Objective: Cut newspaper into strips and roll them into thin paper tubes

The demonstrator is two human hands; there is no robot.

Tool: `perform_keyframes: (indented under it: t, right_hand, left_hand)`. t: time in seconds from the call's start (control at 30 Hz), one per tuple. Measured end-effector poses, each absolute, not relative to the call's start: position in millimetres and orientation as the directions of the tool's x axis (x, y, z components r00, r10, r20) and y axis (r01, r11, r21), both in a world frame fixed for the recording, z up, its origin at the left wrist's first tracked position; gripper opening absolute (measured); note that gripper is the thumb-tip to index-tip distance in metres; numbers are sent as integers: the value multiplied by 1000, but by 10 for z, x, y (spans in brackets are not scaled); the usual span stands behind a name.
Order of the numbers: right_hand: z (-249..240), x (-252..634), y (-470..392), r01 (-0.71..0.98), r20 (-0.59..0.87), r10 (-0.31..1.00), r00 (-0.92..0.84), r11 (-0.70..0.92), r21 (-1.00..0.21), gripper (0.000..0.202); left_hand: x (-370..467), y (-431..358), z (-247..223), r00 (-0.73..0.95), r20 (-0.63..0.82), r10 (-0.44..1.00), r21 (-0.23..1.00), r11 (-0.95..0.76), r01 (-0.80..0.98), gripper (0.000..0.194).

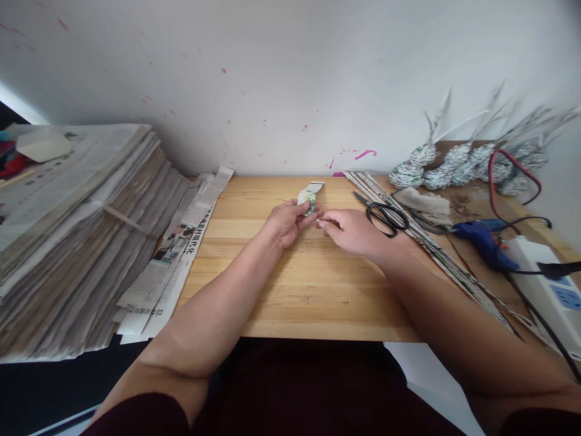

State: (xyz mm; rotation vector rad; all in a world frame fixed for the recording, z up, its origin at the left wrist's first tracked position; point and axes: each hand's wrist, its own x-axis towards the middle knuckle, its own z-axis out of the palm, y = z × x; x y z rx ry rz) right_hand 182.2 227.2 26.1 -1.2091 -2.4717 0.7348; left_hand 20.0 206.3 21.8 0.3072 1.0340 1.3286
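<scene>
A small curled strip of newspaper (308,195), white with green print, stands up from the fingers of my left hand (287,223). That hand is closed on the strip's lower part, above the wooden table. My right hand (345,229) is just to the right, its thumb and fingertips pinched together close to the strip's lower end. Whether the pinch holds the strip's end or something thin is too small to tell. To the right of my right hand lie black-handled scissors (388,217), with their blades toward the wall.
Stacked newspapers (91,254) rise on the left, beside cut newspaper strips (181,248). Rolled paper sticks (436,260) run along the right. Behind them are woven paper shapes (458,163), a cloth (422,206), a blue glue gun (488,239) and a power strip (549,290) with cords.
</scene>
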Motion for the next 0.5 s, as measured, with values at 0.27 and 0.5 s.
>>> perform_keyframes:
  t: [0.27, 0.5]
  right_hand:
    - [349, 1837, 2277, 645, -121, 774, -621, 417, -641, 29]
    - [350, 1826, 2253, 626, -90, 809, -581, 373, -685, 23]
  left_hand:
    - [195, 2050, 239, -76, -428, 900, 731, 295, -615, 14]
    - [196, 2056, 229, -93, -435, 896, 716, 281, -639, 15]
